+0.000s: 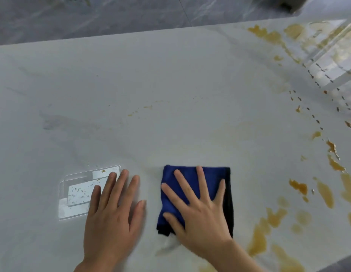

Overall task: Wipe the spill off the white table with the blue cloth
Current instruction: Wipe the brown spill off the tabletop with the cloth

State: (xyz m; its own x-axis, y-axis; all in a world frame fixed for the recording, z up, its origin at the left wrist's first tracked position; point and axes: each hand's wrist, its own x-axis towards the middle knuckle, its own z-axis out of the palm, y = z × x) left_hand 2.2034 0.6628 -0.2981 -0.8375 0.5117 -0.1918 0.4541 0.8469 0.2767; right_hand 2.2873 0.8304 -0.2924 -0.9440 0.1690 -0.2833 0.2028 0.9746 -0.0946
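Flat and spread wide, our right hand (pixel 198 211) presses down on the blue cloth (pixel 192 185) with straight fingers; nothing is pinched or curled round it. Our left hand (pixel 111 211) lies palm down on the white table (pixel 131 75) just beside the cloth at its 9 o'clock, fingers straight too, its fingertips touching a bright window-like reflection (pixel 80 193) on the glossy surface.

We see the cloth folded into a rough square near the table's 6 o'clock edge. The spill (pixel 326 191), an amber liquid, lies mostly to the cloth's 3 o'clock: blotches and streaks near the front right corner, running up the right side in a broken band toward 1 o'clock at the far right corner. That band's long axis goes roughly from 5 o'clock to 1 o'clock. A few faint specks (pixel 139 110) sit at the cloth's 11 o'clock, well apart from it.

We judge the right hand much the nearer to the mess, with the cloth already under it, so the coming stroke should sweep toward 3 o'clock and then follow the band away from us. Much of the spill looks untouched, so we take the wiping to be far from finished.
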